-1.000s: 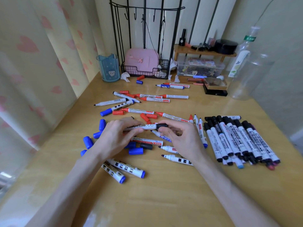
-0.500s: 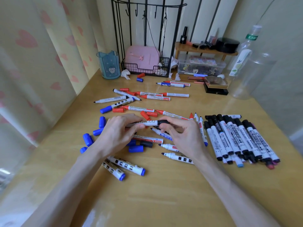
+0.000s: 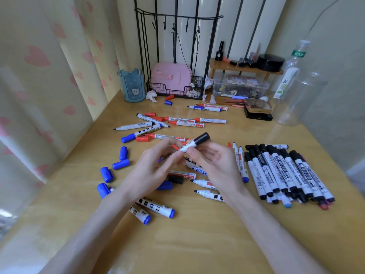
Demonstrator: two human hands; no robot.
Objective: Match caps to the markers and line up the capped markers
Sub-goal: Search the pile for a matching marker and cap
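Observation:
A white marker with a black cap (image 3: 194, 144) is lifted above the desk, its cap pointing up and to the right. My left hand (image 3: 152, 171) pinches its lower barrel, and my right hand (image 3: 213, 165) pinches it just below the cap. A row of several black-capped markers (image 3: 284, 173) lies side by side at the right. Loose blue caps (image 3: 120, 164) lie at the left. Red and blue uncapped markers (image 3: 177, 122) are scattered behind my hands. Two blue-ended markers (image 3: 154, 209) lie near my left wrist.
The wooden desk (image 3: 197, 234) ends at a curtain on the left. At the back stand a blue cup (image 3: 132, 86), a wire rack with a pink case (image 3: 171, 79), a small wooden shelf (image 3: 245, 68) and a clear plastic bottle (image 3: 296, 84).
The capped black marker rose from near the desk and tilted, cap end now up and to the right. Both hands lifted with it.

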